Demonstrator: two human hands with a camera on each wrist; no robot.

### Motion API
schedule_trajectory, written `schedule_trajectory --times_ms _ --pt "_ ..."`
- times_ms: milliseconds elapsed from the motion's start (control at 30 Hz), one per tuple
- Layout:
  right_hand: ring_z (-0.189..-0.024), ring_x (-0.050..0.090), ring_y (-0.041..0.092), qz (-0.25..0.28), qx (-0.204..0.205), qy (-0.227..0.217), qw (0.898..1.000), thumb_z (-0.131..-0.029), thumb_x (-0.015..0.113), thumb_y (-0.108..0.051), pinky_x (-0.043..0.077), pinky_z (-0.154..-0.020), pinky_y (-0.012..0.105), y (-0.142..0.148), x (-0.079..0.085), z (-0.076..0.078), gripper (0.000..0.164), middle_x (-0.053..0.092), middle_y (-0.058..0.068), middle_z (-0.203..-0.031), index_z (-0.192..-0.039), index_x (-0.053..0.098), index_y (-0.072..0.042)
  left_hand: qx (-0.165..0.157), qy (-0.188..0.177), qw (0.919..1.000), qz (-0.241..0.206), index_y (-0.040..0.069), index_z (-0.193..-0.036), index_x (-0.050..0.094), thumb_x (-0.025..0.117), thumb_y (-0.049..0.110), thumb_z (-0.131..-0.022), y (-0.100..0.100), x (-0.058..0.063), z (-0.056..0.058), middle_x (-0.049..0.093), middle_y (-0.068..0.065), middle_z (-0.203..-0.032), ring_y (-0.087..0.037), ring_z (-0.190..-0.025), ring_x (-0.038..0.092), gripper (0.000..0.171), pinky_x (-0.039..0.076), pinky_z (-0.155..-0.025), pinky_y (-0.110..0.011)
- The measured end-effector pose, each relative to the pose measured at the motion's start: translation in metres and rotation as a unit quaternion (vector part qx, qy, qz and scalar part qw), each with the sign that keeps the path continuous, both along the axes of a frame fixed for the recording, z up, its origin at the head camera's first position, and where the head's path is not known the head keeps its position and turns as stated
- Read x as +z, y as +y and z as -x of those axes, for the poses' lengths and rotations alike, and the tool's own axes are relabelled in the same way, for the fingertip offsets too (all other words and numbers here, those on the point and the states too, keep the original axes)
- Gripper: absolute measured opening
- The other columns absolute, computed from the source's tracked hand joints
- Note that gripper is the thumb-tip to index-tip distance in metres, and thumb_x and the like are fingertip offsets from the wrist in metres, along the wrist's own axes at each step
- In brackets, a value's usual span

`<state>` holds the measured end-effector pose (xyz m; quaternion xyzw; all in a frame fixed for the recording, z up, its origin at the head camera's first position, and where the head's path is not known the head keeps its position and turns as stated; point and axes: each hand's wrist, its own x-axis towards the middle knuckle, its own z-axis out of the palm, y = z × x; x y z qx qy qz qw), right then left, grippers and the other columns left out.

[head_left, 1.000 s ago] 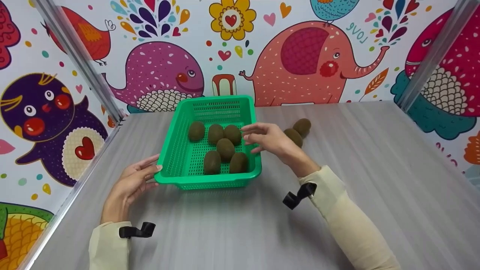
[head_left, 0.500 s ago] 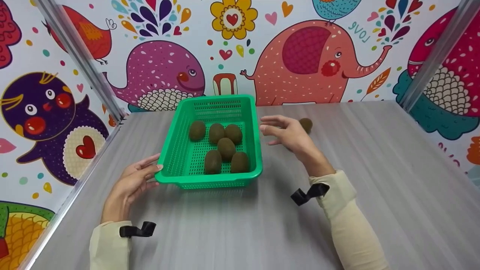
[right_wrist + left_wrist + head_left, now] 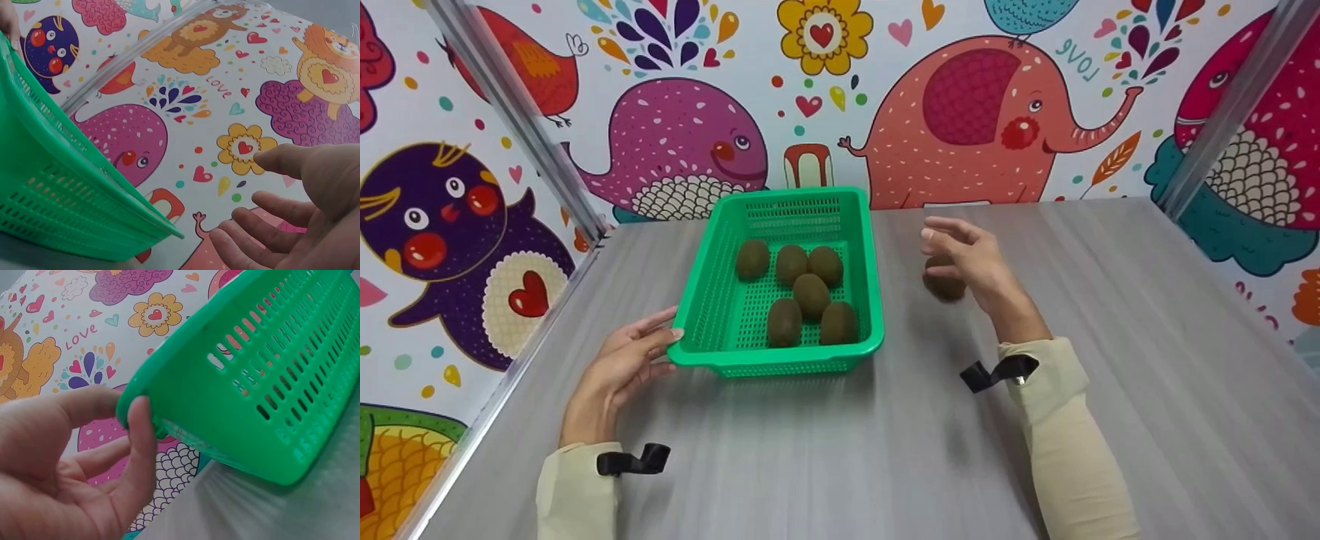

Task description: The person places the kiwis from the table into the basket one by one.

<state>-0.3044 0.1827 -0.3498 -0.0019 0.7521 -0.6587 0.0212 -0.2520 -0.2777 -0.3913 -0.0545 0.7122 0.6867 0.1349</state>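
A green perforated plastic basket stands on the table with several brown kiwis inside. My left hand pinches its near left corner, thumb over the rim; the left wrist view shows thumb and finger meeting at the basket rim. To the right of the basket, my right hand hovers with fingers spread and slightly bent. A loose kiwi lies just beneath its fingers, partly covered by them. Between thumb and fingers of the right hand nothing shows in the right wrist view.
The grey wood-grain table carries everything. A wall with cartoon animals rises behind the basket, and another printed wall closes the left side. Metal posts stand at the corners.
My right hand has moved from over the basket's right edge rightward to above the loose kiwi. A second loose kiwi behind it has gone out of sight. The left hand stays put.
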Motion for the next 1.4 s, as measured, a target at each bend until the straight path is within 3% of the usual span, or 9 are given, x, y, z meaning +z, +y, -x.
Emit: schedule_trajectory --times_ms 267,500,767,1067,1400 --pt "-0.122 0.059 0.019 0.012 -0.024 -0.012 1.0 -0.095 0.066 -0.045 0.056 -0.092 0.024 0.019 -0.006 0.01 0.057 0.055 0.009 -0.142 -0.144 0.054 -0.017 0.002 0.001 1.0 -0.002 0.004 -0.157 0.029 0.066 0.02 -0.098 0.0 0.0 -0.001 0.072 0.014 -0.101 -0.003 -0.082 0.07 0.072 0.057 -0.067 -0.022" --pt "-0.126 0.055 0.021 0.017 -0.064 -0.024 0.998 -0.091 0.069 -0.05 0.055 -0.091 0.022 0.039 -0.014 0.015 0.065 0.052 0.008 -0.145 -0.146 0.051 -0.019 -0.007 0.002 0.9999 -0.01 0.003 -0.158 0.027 0.066 0.018 -0.098 0.001 0.0 -0.001 0.072 0.013 -0.101 -0.003 -0.081 0.07 0.073 0.057 -0.068 -0.021" --pt "-0.138 0.048 0.029 -0.016 -0.095 -0.037 0.995 -0.096 0.065 -0.043 0.052 -0.103 0.034 0.043 -0.031 0.022 0.062 0.049 0.011 -0.149 -0.149 0.047 -0.015 -0.006 0.011 0.9999 -0.003 0.001 -0.158 0.026 0.064 0.017 -0.099 0.001 0.0 -0.001 0.071 0.014 -0.1 -0.003 -0.082 0.07 0.072 0.056 -0.068 -0.022" --pt "-0.128 0.053 0.027 -0.033 -0.109 -0.045 0.992 -0.096 0.067 -0.037 0.048 -0.107 0.042 0.044 -0.051 0.034 0.055 0.053 0.012 -0.141 -0.142 0.054 -0.011 -0.002 0.013 0.9999 -0.006 0.001 -0.157 0.027 0.063 0.015 -0.099 0.001 -0.001 -0.002 0.071 0.014 -0.1 -0.003 -0.081 0.07 0.07 0.056 -0.066 -0.021" --pt "-0.127 0.051 0.027 -0.028 -0.109 -0.073 0.991 -0.095 0.07 -0.034 0.046 -0.106 0.044 0.046 -0.066 0.041 0.058 0.048 0.012 -0.147 -0.145 0.05 -0.012 -0.002 0.007 0.9999 -0.009 0.002 -0.157 0.027 0.063 0.016 -0.099 0.001 0.0 -0.001 0.071 0.013 -0.1 -0.004 -0.08 0.07 0.07 0.056 -0.066 -0.022"
